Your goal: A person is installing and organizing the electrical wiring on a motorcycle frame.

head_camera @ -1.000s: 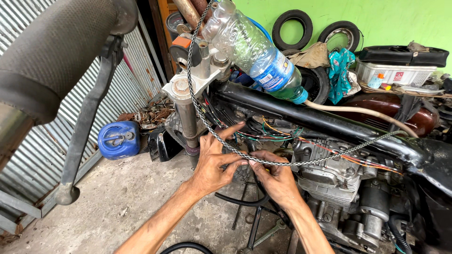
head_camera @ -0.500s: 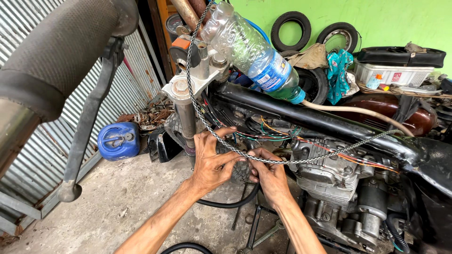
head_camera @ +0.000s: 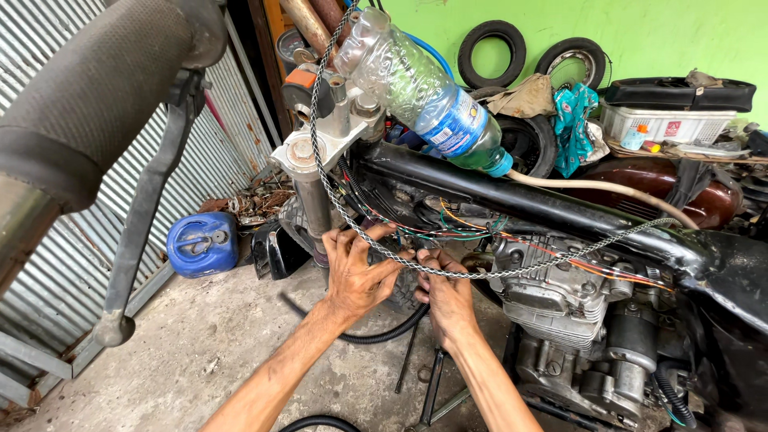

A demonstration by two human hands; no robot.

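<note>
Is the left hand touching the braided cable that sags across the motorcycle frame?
Touching. In the head view the braided cable runs straight across the left hand's fingers, which curl around it with no visible gap. The right hand grips just beside.

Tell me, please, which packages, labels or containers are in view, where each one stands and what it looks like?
Plastic bottle: upside down above the frame, clear, blue label.
Jerrycan: on the floor, left, blue.
Crate: right, by the green wall, white, red sticker.
</note>
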